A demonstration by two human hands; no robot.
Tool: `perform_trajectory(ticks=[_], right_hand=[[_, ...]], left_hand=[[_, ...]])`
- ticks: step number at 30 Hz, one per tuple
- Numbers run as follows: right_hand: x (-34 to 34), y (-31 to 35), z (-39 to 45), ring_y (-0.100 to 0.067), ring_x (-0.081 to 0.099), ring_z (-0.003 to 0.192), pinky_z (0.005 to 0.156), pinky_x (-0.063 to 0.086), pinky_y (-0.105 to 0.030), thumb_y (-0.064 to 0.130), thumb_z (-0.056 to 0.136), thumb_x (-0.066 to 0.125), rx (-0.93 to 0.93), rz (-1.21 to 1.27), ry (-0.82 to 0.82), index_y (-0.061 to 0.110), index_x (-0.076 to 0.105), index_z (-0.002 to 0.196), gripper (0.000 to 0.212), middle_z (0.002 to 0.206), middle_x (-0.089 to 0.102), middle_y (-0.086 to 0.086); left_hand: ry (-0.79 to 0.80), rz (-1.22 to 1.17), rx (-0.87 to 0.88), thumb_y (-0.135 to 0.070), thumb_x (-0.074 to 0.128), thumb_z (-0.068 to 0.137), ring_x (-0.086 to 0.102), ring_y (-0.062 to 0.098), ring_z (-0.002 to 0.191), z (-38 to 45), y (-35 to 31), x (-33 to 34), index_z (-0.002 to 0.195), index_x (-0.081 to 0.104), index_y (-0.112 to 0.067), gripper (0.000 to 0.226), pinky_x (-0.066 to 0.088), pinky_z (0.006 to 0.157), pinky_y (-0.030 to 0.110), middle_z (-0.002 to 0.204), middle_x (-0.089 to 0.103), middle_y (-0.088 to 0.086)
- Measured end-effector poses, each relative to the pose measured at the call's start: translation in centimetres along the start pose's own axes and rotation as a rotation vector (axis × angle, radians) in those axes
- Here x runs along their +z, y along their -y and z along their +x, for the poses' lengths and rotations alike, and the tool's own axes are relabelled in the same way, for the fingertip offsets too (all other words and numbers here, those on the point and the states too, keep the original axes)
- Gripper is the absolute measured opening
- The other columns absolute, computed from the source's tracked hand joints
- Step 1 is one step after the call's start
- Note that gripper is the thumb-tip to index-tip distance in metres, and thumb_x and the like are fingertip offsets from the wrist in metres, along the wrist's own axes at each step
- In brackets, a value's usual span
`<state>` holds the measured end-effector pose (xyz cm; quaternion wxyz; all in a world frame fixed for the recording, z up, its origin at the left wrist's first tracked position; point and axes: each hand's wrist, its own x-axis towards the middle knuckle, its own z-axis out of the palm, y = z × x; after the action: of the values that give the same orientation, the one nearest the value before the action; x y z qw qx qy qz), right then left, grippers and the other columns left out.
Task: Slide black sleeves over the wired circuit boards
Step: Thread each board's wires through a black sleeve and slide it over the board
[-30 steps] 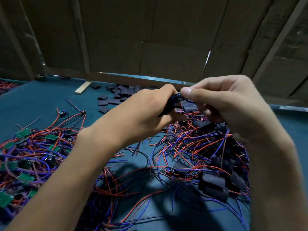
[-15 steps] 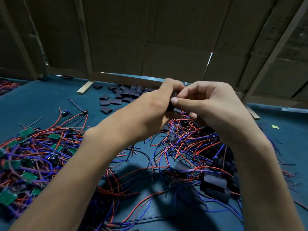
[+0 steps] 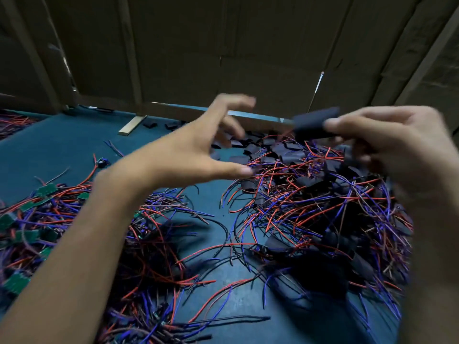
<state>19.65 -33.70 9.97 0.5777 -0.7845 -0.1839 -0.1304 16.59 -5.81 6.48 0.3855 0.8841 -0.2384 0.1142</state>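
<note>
My right hand (image 3: 395, 147) pinches a black sleeved board (image 3: 313, 122) and holds it in the air at the upper right, above a heap of sleeved boards with red and blue wires (image 3: 323, 207). My left hand (image 3: 196, 147) hovers open with spread fingers at the centre, holding nothing, just in front of loose black sleeves (image 3: 248, 142). Bare green circuit boards with wires (image 3: 27, 214) lie piled at the left. The picture is blurred by motion.
The work surface is a teal mat (image 3: 49, 150). Cardboard walls (image 3: 223, 50) close off the back. A small wooden strip (image 3: 130, 126) lies at the mat's far edge. More wires lie at the far left (image 3: 12, 122).
Both hands were together on one sleeve and board. Now the left hand has let go and opened, and the right hand has carried the sleeved board off to the right.
</note>
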Motion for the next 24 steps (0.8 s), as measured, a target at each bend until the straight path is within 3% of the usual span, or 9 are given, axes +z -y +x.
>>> perform_trajectory(ticks=[2,5,8,12,14,17,19,21,24], right_hand=[[-3.2,-1.3,0.2,-0.008,0.044,0.042,0.040,0.030,-0.012,0.035,0.077,0.081,0.109,-0.134,-0.075,0.014,0.078,0.075,0.021,0.055,0.063,0.002],[-6.1,-4.0,0.5,-0.024,0.055,0.061,0.062,0.047,-0.032,0.032,0.083,0.079,0.379,-0.476,-0.023,0.009,0.076,0.074,0.025,0.072,0.070,-0.016],[-6.4,-5.0,0.5,-0.019,0.059,0.069,0.074,0.046,-0.036,0.034,0.084,0.081,0.471,-0.648,-0.047,0.025,0.071,0.070,0.019,0.078,0.071,-0.005],[-5.3,-4.4,0.9,-0.021,0.065,0.090,0.087,0.052,-0.041,0.051,0.077,0.078,0.301,-0.628,-0.262,0.026,0.071,0.098,0.033,0.094,0.070,-0.003],[-4.3,-3.4,1.1,-0.015,0.069,0.092,0.091,0.056,-0.043,0.057,0.072,0.070,0.195,-0.519,-0.353,0.033,0.071,0.098,0.036,0.092,0.071,0.006],[-2.0,-1.7,0.8,0.008,0.065,0.076,0.076,0.054,-0.024,0.055,0.075,0.068,0.014,-0.400,-0.369,0.036,0.073,0.086,0.023,0.079,0.071,0.020],[-0.1,-0.8,0.4,0.011,0.063,0.068,0.066,0.047,-0.014,0.044,0.082,0.072,-0.088,-0.328,-0.287,0.034,0.076,0.084,0.010,0.074,0.072,0.021],[1.9,-0.2,0.1,0.005,0.064,0.068,0.063,0.048,-0.013,0.030,0.087,0.077,-0.110,-0.264,-0.120,0.030,0.077,0.085,0.003,0.075,0.075,0.013],[5.0,0.3,-0.6,-0.003,0.070,0.079,0.070,0.054,-0.020,0.028,0.088,0.078,-0.036,-0.188,0.232,0.021,0.079,0.100,0.014,0.088,0.079,0.004]], left_hand=[[0.208,0.145,-0.306,-0.049,0.083,0.074,0.061,0.000,0.103,-0.7,2.6,-0.8,0.132,0.048,-0.042,0.068,0.049,0.091,0.018,0.112,0.064,-0.014],[0.537,0.501,-0.684,-0.041,0.087,0.074,0.061,0.014,0.096,-1.6,6.0,0.2,0.121,0.058,-0.034,0.056,0.049,0.091,0.028,0.106,0.063,-0.007],[0.477,0.599,-0.771,-0.029,0.088,0.073,0.058,0.016,0.081,-1.6,7.7,1.3,0.098,0.068,-0.028,0.031,0.045,0.072,0.023,0.088,0.064,-0.006],[0.439,0.650,-0.688,-0.024,0.085,0.074,0.058,0.014,0.076,-1.2,7.9,1.6,0.084,0.073,-0.026,0.017,0.040,0.063,0.022,0.072,0.060,-0.015],[0.404,0.593,-0.622,-0.025,0.086,0.075,0.059,0.006,0.070,-1.2,7.3,1.0,0.082,0.073,-0.029,0.015,0.038,0.057,0.020,0.068,0.060,-0.018],[0.277,0.430,-0.483,-0.025,0.085,0.078,0.060,-0.006,0.061,-1.1,5.3,-1.1,0.080,0.076,-0.032,0.012,0.042,0.056,0.014,0.065,0.068,-0.019],[0.186,0.287,-0.388,-0.024,0.085,0.079,0.066,-0.004,0.068,-1.1,3.6,-2.1,0.082,0.078,-0.030,0.009,0.051,0.067,0.019,0.072,0.073,-0.019],[0.045,0.096,-0.267,-0.020,0.083,0.080,0.071,0.007,0.072,-1.1,1.5,-2.5,0.090,0.079,-0.024,0.012,0.057,0.073,0.028,0.077,0.076,-0.008],[-0.215,-0.176,-0.065,-0.015,0.080,0.083,0.064,0.008,0.067,-1.1,-1.5,-2.6,0.096,0.077,-0.015,0.014,0.055,0.060,0.025,0.080,0.075,0.006]])
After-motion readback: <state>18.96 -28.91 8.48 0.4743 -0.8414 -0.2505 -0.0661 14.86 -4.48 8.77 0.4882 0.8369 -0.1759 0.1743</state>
